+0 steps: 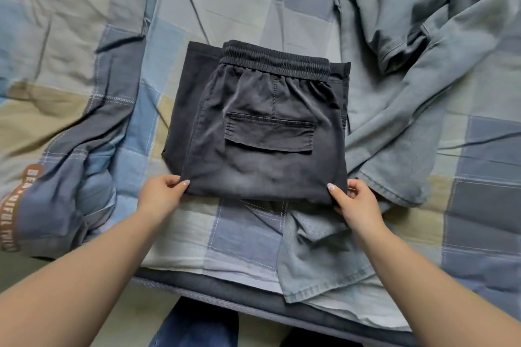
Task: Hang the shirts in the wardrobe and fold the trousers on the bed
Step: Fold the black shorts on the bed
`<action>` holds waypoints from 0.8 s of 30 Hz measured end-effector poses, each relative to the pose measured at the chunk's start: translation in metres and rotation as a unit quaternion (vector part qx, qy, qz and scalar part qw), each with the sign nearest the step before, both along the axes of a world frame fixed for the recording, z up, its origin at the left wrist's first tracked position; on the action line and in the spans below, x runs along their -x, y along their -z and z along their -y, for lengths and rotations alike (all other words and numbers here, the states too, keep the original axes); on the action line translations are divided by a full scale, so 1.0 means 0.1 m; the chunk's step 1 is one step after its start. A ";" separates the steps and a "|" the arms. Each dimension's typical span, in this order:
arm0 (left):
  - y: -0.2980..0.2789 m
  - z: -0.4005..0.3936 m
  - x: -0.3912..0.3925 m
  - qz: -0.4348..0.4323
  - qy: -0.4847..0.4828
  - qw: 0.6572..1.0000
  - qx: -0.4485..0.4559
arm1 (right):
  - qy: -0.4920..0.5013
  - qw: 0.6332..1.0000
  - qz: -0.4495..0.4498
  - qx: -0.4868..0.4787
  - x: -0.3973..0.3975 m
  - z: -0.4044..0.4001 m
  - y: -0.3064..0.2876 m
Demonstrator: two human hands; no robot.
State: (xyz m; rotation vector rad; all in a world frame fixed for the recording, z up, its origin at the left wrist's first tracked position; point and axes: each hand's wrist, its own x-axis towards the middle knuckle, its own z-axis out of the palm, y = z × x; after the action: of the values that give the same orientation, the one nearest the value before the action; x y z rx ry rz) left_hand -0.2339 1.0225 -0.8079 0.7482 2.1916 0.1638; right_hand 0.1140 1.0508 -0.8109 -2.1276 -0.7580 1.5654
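Dark grey trousers (262, 127) lie folded into a compact rectangle in the middle of the bed, elastic waistband at the far side and a flap pocket facing up. My left hand (162, 194) pinches the near left corner of the fold. My right hand (353, 200) pinches the near right corner. A light blue denim garment (417, 98) lies crumpled to the right of the trousers, with one part trailing down toward the bed's near edge.
The bed is covered by a blue, grey and beige checked quilt (84, 36), bunched into a ridge at the left. The dark mattress edge (225, 296) runs along the bottom, with my jeans-clad legs below it.
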 end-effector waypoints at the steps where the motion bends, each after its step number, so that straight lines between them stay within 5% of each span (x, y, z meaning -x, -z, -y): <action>1: 0.00 0.06 0.04 0.007 0.003 1.000 0.006 | 0.006 1.000 -0.004 0.007 0.00 0.03 0.01; 12: -0.24 1.06 0.04 0.028 -0.010 0.994 0.106 | -0.073 0.990 0.047 0.109 -0.04 0.94 -0.12; 16: -0.44 0.99 -0.13 -0.039 0.062 0.997 -0.025 | -0.098 0.972 0.200 -0.071 0.09 1.00 -0.42; 21: -0.53 0.35 -0.61 -0.005 0.344 0.913 -0.221 | -0.296 0.890 0.228 -0.260 0.64 0.45 -0.54; 24: -0.42 -0.17 -0.89 -0.010 0.419 0.864 -0.280 | -0.447 0.798 0.271 -0.301 1.00 -0.02 -0.40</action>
State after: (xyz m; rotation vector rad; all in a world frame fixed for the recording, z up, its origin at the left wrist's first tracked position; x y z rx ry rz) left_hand -0.1444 1.0391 -0.7657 1.9575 1.6362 0.3434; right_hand 0.0138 1.0531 -0.7710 -1.7458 -2.3471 0.7430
